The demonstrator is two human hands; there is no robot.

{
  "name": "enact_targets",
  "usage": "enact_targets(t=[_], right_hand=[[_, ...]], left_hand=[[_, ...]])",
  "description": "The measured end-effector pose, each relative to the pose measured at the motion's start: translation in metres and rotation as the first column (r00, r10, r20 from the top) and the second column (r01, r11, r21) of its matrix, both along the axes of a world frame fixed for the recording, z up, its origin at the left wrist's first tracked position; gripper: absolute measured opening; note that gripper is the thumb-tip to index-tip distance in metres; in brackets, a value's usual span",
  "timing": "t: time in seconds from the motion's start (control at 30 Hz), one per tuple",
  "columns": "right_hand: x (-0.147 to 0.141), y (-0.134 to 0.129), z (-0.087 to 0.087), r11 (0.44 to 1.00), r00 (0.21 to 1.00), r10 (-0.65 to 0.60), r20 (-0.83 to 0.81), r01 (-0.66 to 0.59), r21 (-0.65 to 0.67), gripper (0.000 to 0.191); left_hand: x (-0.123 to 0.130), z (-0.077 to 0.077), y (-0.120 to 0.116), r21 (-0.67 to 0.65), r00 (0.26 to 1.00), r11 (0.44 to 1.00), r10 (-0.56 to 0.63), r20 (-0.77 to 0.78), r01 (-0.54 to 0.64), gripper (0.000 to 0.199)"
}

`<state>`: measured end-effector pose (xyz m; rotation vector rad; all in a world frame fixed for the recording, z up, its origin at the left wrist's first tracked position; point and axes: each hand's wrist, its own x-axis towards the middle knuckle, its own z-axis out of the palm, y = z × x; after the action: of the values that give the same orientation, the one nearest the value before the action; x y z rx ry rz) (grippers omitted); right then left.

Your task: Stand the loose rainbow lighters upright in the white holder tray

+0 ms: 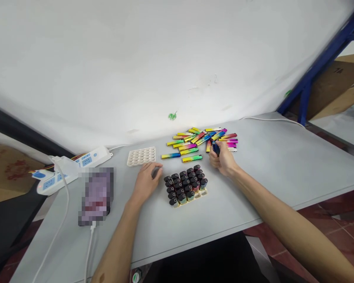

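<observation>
A white tray [205, 192] with oval slots stands in front of me, mostly filled with upright lighter-shaped tubes [186, 183] that have black tops and coloured bodies. Just left of it, my left hand [148, 177] lies on the table with fingers stretched out, holding nothing. My right hand [222, 158] is closed around a dark lighter-shaped tube [215, 147] at the right end of the loose pile; the fingers cover most of it. Glossy two-coloured tubes [191, 151] lie loosely across the back of the table.
An empty white slotted tray [141, 156] sits by the wall. Power strips [76, 167], a blurred phone-like device [96, 196] and white cables are at the left. Behind the right side stand a blue metal frame [305, 94] and cardboard boxes [332, 84].
</observation>
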<state>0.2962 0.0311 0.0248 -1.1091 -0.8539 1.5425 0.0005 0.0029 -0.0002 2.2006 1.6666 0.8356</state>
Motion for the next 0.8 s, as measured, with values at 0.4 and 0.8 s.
enact_targets(t=[0.4,0.8], right_hand=[[0.0,0.001,0.0,0.999,0.998,-0.025,-0.05,0.023,-0.043,0.054],[0.003,0.006,-0.012,0.98,0.994,-0.064,0.089,0.046,0.195,0.051]], left_hand=[[0.001,0.0,0.0,-0.016,1.0,1.0,0.01,0.003,-0.01,0.018],[-0.001,-0.003,0.002,0.009,1.0,1.0,0.006,0.015,-0.006,0.018]])
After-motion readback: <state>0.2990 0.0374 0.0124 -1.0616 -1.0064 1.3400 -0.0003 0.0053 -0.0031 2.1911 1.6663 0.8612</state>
